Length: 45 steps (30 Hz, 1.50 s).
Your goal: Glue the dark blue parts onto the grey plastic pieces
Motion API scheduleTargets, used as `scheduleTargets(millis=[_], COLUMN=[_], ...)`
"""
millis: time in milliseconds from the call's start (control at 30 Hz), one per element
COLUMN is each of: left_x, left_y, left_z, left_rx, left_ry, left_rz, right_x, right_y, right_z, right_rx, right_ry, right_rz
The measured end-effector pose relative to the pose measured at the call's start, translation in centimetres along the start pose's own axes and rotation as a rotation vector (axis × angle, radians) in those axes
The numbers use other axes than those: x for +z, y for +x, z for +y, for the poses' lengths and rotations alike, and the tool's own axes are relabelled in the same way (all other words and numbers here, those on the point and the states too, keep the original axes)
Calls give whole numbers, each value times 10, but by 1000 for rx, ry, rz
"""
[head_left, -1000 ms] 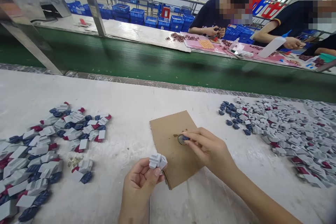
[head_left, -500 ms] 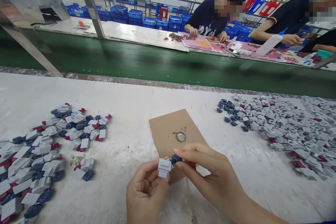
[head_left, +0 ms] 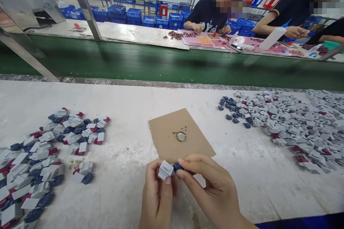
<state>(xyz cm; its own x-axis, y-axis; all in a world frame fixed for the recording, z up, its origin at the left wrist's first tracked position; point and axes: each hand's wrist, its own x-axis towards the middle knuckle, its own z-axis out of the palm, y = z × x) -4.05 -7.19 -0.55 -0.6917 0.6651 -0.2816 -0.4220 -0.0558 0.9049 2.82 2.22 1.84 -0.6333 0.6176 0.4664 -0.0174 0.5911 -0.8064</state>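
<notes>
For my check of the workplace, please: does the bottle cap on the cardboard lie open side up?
Yes, open side up: the bottle cap lies flat on the cardboard, its crimped rim circling a pale inside. Contents: cannot tell.

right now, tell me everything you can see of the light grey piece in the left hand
The light grey piece is small and blocky, with flat, stepped faces and a matte look, perhaps plastic or resin. It sits tilted between the thumb and fingers of the left hand, near the closest edge of the cardboard. The right hand holds a dark blue piece at its right side; whether the two touch is unclear. Fingers hide its lower part.
</notes>
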Motion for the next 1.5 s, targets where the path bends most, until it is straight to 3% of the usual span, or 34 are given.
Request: scheduleTargets(millis=[100, 267, 433, 600, 767, 933, 1300, 1500], left_x=[4, 17, 25, 31, 36, 40, 37, 27], left_y=[-1, -5, -15, -22, -14, -7, -10, -11], left_z=[1, 2, -1, -5, 0, 9, 4, -2], left_rx=[-53, -132, -84, -166, -167, -192, -69, -42], left_ry=[-87, -222, -209, -200, -464, -679, -481, -207], left_rz=[-10, 74, 152, 224, 158, 36, 101, 94], right_x=[2, 11, 19, 22, 24, 25, 24, 19], right_y=[-4, -20, -27, -24, -25, -24, -23, -18], right_z=[1, 7, 2, -8, -10, -11, -18, -14], right_rx=[11, 4, -53, -76, 27, 53, 93, 72], right_ry=[46, 45, -46, -57, 41, 70, 48, 24], right_rz=[10, 162, 288, 394, 373, 484, 396, 326])
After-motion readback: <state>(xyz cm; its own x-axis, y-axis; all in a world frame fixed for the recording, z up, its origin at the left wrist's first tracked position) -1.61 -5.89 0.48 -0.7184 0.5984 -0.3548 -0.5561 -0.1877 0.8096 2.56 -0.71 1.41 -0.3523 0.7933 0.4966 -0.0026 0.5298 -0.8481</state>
